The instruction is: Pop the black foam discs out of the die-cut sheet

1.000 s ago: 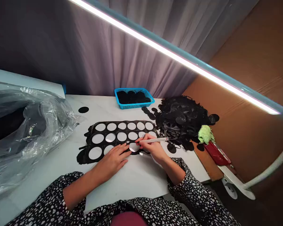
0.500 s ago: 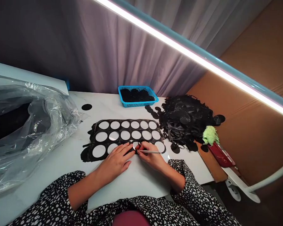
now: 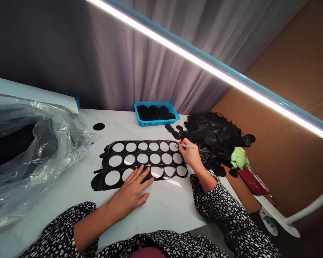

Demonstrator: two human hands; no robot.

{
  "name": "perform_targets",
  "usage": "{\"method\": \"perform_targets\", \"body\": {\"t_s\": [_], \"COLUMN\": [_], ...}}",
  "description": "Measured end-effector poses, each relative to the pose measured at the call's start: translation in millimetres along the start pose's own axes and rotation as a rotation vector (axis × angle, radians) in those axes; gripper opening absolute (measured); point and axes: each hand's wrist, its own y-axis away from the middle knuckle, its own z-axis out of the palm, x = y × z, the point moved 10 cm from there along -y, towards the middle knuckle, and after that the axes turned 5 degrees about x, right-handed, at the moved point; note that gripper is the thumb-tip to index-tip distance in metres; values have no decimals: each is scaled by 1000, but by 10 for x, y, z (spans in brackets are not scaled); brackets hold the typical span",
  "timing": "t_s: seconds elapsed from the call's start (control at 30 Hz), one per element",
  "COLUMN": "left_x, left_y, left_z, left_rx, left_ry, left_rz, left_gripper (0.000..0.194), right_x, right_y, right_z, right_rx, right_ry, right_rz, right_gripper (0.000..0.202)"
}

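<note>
A black sheet point(image 3: 149, 153) with three rows of round holes lies on the white table, which shows through the holes. My left hand point(image 3: 131, 188) rests flat with fingers spread on the sheet's front row, covering part of it. At the sheet's far right corner, my right hand point(image 3: 191, 156) grips a slim pale stick-like tool point(image 3: 187, 146). Its tip is at the last hole of the back row, where a thin dark curved strand shows. Whether the tool is a blade or tweezers cannot be made out.
A blue basket point(image 3: 157, 123) of black discs stands at the back. To the right lies a heap of black scraps point(image 3: 215, 134), beside a green cloth point(image 3: 239, 157) and a red pouch point(image 3: 253, 181). Clear plastic point(image 3: 61, 143) covers the left. A single black disc point(image 3: 98, 127) lies behind the sheet.
My right hand, with the slim tool, has moved from the front row to the back right corner of the sheet. My left hand has stayed in place. The view has tilted slightly.
</note>
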Motion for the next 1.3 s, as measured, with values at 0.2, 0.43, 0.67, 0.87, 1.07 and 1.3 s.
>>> {"method": "perform_targets", "body": {"t_s": [0.2, 0.43, 0.67, 0.87, 1.07, 1.3], "left_x": [-136, -282, -276, -280, -305, -273], "left_y": [-260, -260, -262, -273, -254, -272], "left_z": [-32, 128, 98, 78, 91, -44], "left_rx": [81, 42, 61, 54, 29, 63], "left_ry": [-45, -87, -37, -35, -5, 2], "left_rz": [-61, -69, -89, -84, -98, -103], "left_gripper": [44, 44, 40, 42, 44, 40], "right_x": [-130, -468, -553, -759, -705, 141], "right_y": [292, 551, 554, 728, 467, -507], "right_z": [758, 940, 896, 896, 768, 147], "right_rx": [-420, -564, -532, -493, -304, 35], "right_ry": [-605, -529, -371, -87, 247, -110], "right_rz": [263, 7, -167, -454, -590, 53], "right_gripper": [28, 24, 20, 15, 14, 26]}}
